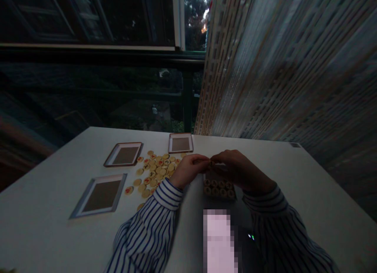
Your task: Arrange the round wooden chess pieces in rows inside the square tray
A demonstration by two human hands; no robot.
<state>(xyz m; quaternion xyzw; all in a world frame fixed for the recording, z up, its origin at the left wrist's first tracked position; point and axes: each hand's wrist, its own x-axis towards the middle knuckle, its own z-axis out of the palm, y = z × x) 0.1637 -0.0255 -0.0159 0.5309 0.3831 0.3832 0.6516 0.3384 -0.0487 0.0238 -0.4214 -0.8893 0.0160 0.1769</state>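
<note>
My left hand (190,170) and my right hand (234,167) meet at the fingertips above a small tray. Between them they pinch a round xiangqi piece (211,163), mostly covered by the fingers. Below, the tray (235,198) holds xiangqi pieces (218,189) side by side in rows, with characters facing up; its far part is hidden by my right hand. Left of my left hand, a loose heap of pale xiangqi pieces (160,171) is spread on the table, some showing red or black characters, others blank. My left forearm covers part of the heap.
Shallow framed trays stand around the heap: one at the back (180,143), one at the left back (125,154), one at the near left (103,194). A white table (294,202) carries everything. Beyond it are a dark railing (103,57) and a striped curtain (250,68).
</note>
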